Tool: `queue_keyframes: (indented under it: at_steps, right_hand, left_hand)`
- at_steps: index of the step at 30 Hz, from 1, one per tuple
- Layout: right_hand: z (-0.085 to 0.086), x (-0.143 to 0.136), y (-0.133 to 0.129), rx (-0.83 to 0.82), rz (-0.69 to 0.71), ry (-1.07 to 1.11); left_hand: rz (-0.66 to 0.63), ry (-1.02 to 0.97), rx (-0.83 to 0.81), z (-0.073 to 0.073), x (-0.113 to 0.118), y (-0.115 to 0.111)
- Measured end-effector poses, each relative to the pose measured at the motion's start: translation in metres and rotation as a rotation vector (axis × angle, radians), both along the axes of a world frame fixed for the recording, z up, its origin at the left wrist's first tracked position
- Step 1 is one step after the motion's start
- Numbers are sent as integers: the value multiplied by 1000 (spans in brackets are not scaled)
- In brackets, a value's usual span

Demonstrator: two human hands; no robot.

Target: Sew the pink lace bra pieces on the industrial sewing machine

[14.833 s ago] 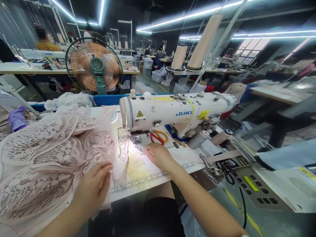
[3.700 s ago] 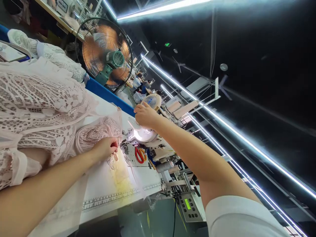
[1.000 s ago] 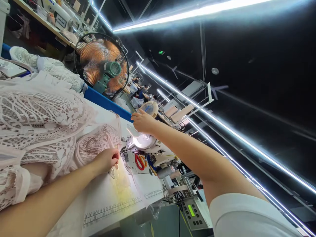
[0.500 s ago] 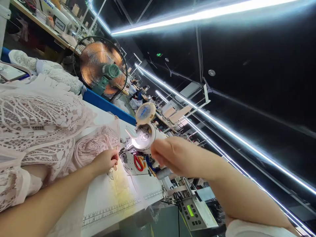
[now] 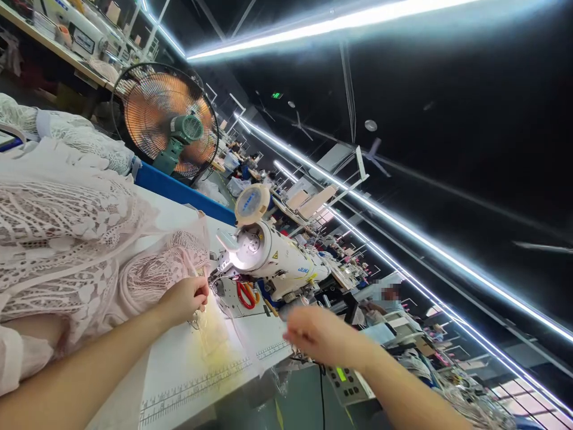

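Lace garment [image 5: 67,233]: pale pink and gathered in soft folds, heaped to the left of the sewing machine; openwork of branching lines, leaf shapes and rows of small holes is shown, edged with plain smooth bands
Lace section [image 5: 154,269]: rounded and ribbed, in the same pale pink, laid between the heap and the needle end of the sewing machine; its join to the garment cannot be made out
Left hand [image 5: 181,301]: fingers curled narrow, placed at the near edge of the lace section, just in front of the needle end; whether cloth is pinched cannot be told
Right hand [image 5: 317,334]: blurred, fingers loosely bent, held in front of the sewing machine and apart from the lace; whether anything is gripped cannot be told
Sewing machine [image 5: 289,263]: white, marked "JUKI" in blue along the arm, with a yellow warning triangle near the head
Round cover [image 5: 252,204]: swung out at the head of the sewing machine; blue lettering is borne, too small to be read surely
Ruler scale [image 5: 201,382]: printed on the tabletop in front of the sewing machine; numerals illegible
Control box [image 5: 351,391]: set to the right of and below the sewing machine, its display lit green, text unreadable
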State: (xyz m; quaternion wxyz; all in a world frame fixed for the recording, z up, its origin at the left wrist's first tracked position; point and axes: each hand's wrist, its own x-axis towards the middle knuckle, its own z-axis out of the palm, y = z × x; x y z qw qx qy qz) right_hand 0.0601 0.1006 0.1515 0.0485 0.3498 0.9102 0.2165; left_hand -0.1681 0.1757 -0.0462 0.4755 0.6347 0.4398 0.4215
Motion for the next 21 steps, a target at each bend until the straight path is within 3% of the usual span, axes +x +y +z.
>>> queue_keyframes:
  at_steps: [2,4,7,10,14,18,21]
  right_hand:
    - [37,-28,40,115,-41,127]
    - [60,-61,85,272,-65,243]
    - [74,-108,143,329,-92,229]
    - [76,-135,167,174,-159,55]
    - [73,-129,140,128,-203,39]
    - [64,-97,79,99,-164,78]
    - [57,-64,28,-59,-92,36]
  left_hand:
    - [-5,2,-1,-1,1,-2]
    - [-20,1,3,-2,2,-3]
    - [-50,-2,17,-2,2,-5]
    - [-93,-2,20,-2,3,-5]
    - [-134,4,13,-4,3,-5]
    - [-139,6,6,-5,5,-5]
    - [-142,8,9,-5,6,-5]
